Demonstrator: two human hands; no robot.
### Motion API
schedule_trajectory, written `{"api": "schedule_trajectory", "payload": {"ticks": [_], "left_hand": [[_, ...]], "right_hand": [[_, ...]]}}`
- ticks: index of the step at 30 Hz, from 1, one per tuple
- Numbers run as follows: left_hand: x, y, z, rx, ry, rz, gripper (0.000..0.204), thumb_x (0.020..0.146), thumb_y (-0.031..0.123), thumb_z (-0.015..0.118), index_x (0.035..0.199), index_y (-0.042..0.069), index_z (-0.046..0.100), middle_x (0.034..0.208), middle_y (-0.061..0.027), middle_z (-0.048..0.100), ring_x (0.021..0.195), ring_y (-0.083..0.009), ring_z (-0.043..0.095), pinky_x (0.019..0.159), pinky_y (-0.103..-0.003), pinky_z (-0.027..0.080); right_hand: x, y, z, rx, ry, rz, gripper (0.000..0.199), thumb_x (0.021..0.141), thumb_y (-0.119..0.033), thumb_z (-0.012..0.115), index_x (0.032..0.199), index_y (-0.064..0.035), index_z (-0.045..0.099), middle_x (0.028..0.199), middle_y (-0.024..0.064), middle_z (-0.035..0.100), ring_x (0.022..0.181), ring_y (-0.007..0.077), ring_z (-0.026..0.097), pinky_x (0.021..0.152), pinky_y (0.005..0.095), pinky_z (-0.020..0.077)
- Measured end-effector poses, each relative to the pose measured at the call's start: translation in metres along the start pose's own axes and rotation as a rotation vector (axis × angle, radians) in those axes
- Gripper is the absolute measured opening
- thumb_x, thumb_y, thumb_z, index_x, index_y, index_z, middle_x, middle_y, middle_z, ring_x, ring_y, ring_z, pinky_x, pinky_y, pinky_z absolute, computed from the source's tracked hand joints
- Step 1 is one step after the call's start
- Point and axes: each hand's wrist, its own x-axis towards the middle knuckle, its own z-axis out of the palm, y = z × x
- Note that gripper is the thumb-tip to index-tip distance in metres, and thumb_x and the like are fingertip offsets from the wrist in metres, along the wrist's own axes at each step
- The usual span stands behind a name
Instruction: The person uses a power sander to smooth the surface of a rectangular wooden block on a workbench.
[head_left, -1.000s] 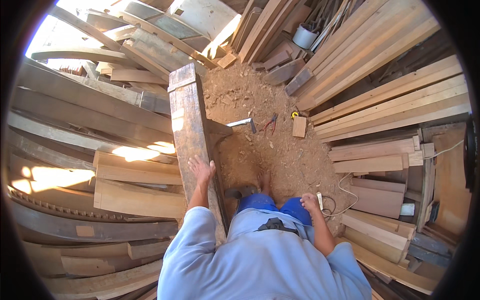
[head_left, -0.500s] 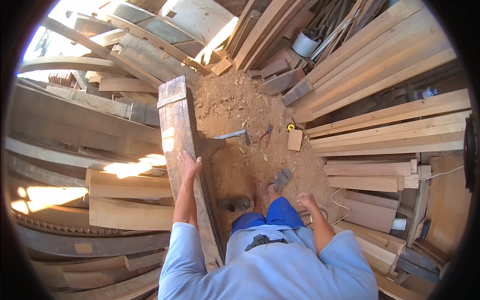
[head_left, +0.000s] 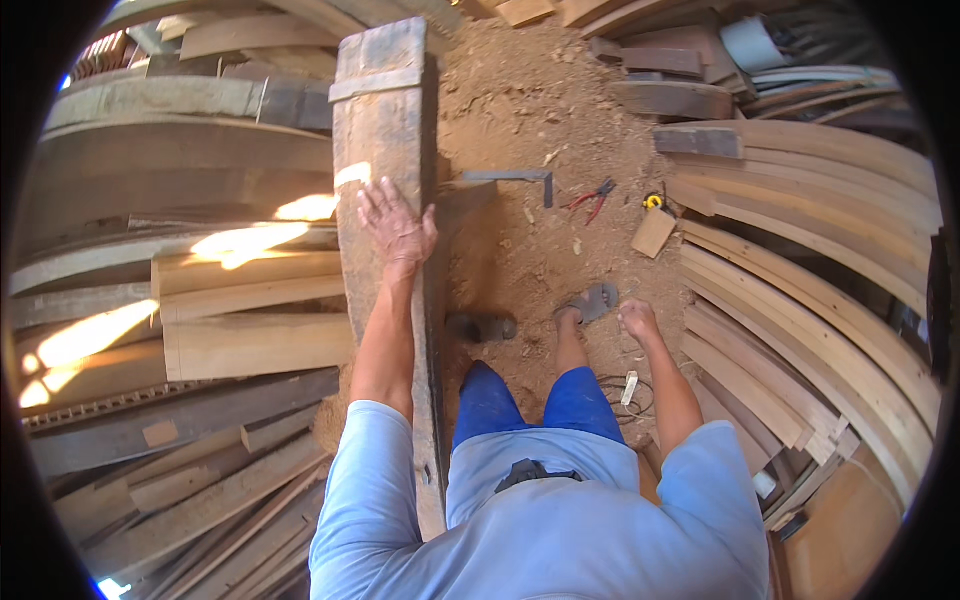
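Weathered plank (head_left: 385, 170) runs lengthwise away from the body on the left, left hand (head_left: 397, 226) spread flat and open on its face, right hand (head_left: 637, 320) hanging loosely curled, empty, well apart above the dirt floor (head_left: 540, 110)

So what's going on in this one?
A person stands on a sawdust-covered floor between stacks of timber. Their left hand lies flat, fingers spread, on a long weathered plank running away from them on their left side. The right hand hangs free at their side, holding nothing. A metal square and red-handled pliers lie on the ground ahead.
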Motion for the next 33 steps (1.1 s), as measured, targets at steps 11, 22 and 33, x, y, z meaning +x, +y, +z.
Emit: {"api": "schedule_trajectory", "payload": {"ticks": [11,22,33], "left_hand": [[-0.010,-0.004,-0.008,-0.041,-0.087,-0.057,0.099,0.082,0.040,0.072,0.152,-0.005,0.017,0.157,-0.0315,0.016,0.147,-0.0485,0.010,0.117,-0.059,0.011],[-0.006,-0.005,-0.009,-0.085,-0.052,-0.039,0.100,0.080,0.038,0.073,0.152,-0.004,0.018,0.157,-0.0310,0.015,0.147,-0.0479,0.008,0.117,-0.059,0.009],[-0.005,-0.002,-0.004,-0.072,-0.055,-0.033,0.101,0.079,0.034,0.075,0.152,-0.005,0.017,0.159,-0.0301,0.011,0.149,-0.0458,0.005,0.119,-0.056,0.007]], "right_hand": [[0.002,-0.159,0.065,0.077,-0.184,-0.159,0.022,0.086,-0.020,0.057,0.091,-0.0030,0.069,0.076,0.0076,0.068,0.067,0.0166,0.063,0.063,0.0320,0.0496],[0.049,-0.129,0.037,-0.260,-0.103,-0.132,0.022,0.084,-0.024,0.056,0.082,-0.0047,0.068,0.074,0.0138,0.065,0.071,0.0274,0.064,0.065,0.0410,0.0499],[0.095,-0.142,0.018,-0.205,-0.084,-0.139,0.025,0.084,-0.026,0.056,0.085,-0.0039,0.067,0.077,0.0172,0.067,0.074,0.0277,0.064,0.070,0.0430,0.0488]]}}
